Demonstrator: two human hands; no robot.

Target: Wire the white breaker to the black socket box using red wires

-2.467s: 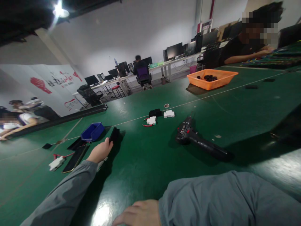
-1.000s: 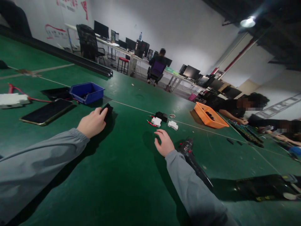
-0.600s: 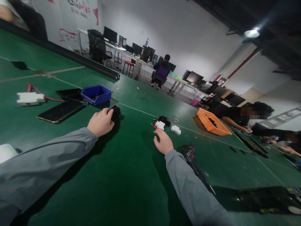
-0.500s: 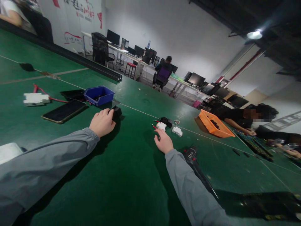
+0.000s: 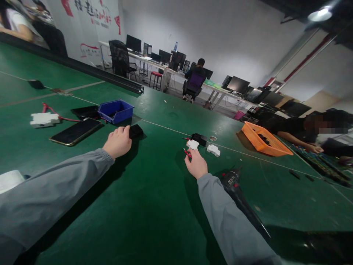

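Right hand [image 5: 196, 163]: up from the view's 6 o'clock edge, fingertips now overlapping the 6 o'clock side of the white module [image 5: 193, 144]
Black block [image 5: 136, 131]: tilted up earlier, now flat on the green table [image 5: 154, 206]
Left hand [image 5: 118, 142]: fingers drawn back to the block's 9 o'clock end
Cordless drill [image 5: 234, 184]: now partly behind the right sleeve [image 5: 220, 213]
Ceiling lamp [image 5: 320, 14]: from 10 o'clock to 2 o'clock as the view tilted

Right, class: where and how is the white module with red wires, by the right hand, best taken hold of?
Probably pinch the white module by its blocky body, coming from the near side: a black block sits close behind it, and the red wires sticking out to its left look thin for a grip.
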